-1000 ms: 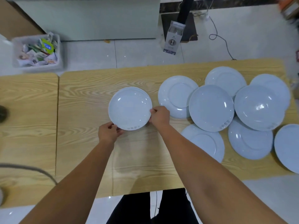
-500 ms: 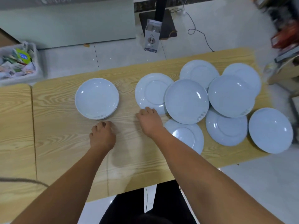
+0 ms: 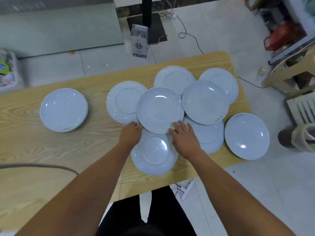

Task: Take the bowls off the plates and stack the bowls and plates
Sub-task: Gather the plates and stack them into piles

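A stack of pale blue bowls [image 3: 64, 109] stands alone on the left of the wooden table [image 3: 51, 150]. In the middle, a bowl [image 3: 160, 109] rests across several flat rimmed plates, one to its left [image 3: 123, 101] and one nearer me [image 3: 154, 155]. My left hand [image 3: 130, 133] touches that bowl's near-left rim. My right hand [image 3: 185, 138] has its fingers spread on the near-right rim. A second bowl [image 3: 205, 102] sits on plates to the right, and a third bowl [image 3: 247, 136] lies at the table's right edge.
More plates lie at the back [image 3: 174, 79] and back right [image 3: 226, 82], and one [image 3: 208, 138] under my right hand. A cardboard box [image 3: 139, 42] and a cable are on the floor beyond the table. A bin [image 3: 6, 72] stands at the far left, with clutter at the right.
Both hands left the bowl stack on the left and moved right to the rim of the middle bowl. The view has swung to the right.
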